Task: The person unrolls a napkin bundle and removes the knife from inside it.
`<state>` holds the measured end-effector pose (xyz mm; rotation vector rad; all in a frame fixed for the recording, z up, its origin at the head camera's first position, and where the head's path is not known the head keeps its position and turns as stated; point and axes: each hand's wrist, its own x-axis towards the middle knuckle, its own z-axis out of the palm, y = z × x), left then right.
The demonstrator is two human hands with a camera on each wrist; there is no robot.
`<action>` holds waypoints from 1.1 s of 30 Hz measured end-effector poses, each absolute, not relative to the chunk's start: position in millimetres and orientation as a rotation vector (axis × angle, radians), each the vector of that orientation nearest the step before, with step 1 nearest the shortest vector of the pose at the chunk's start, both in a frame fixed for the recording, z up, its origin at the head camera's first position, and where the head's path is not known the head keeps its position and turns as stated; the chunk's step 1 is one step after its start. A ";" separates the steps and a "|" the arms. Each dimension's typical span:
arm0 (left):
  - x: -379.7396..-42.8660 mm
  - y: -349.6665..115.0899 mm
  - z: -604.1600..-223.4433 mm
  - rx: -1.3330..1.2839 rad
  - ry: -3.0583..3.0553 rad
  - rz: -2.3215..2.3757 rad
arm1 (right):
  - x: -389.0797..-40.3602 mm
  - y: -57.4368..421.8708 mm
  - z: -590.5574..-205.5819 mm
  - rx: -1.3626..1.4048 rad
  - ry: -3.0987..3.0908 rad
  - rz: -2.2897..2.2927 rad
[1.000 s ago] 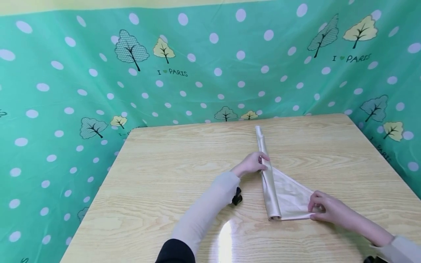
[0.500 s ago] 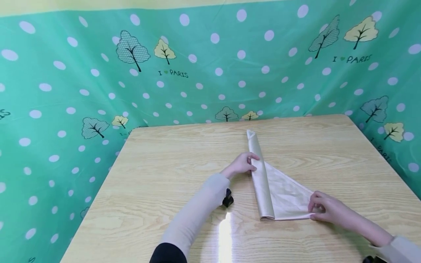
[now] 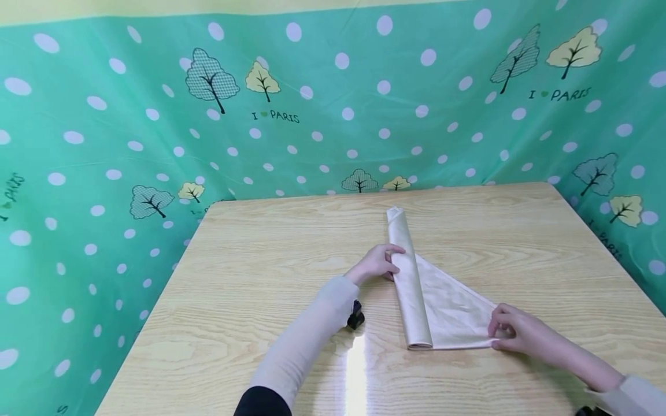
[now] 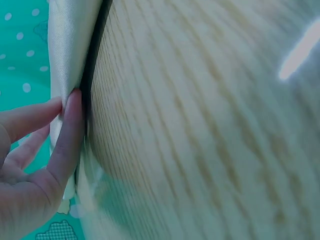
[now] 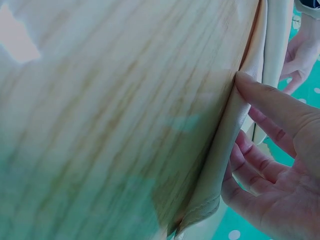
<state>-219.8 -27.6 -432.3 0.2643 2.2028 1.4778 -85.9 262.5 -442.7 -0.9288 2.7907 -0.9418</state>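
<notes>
Head view: pale cloth (image 3: 452, 312), partly rolled, on wooden table (image 3: 250, 260); I see roll (image 3: 410, 289) lying farther left than second ago, looking broader, more flat cloth showing beside it. Left hand (image 3: 373, 263), shifted left too, pinches roll's left edge, thumb and fingers close; right hand (image 3: 522, 332), in same spot, pinches cloth's right corner

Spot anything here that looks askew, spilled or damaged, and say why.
Only the cloth looks askew: its roll juts well beyond the slanting edge of the creased flat part. No spill or damage shows.
</notes>
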 end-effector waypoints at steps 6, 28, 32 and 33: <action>-219.3 -28.7 -430.1 0.272 2.302 1.372 | -86.4 262.9 -442.3 -0.942 2.789 -0.944; -224.1 -23.3 -422.3 0.612 2.652 1.045 | -87.1 262.0 -436.8 -0.778 2.707 -0.898; -222.3 -15.0 -417.2 0.659 2.638 1.008 | -86.7 262.3 -437.7 -0.808 2.728 -0.907; -221.7 -12.7 -416.3 0.678 2.632 0.996 | -86.6 262.1 -437.4 -0.797 2.726 -0.902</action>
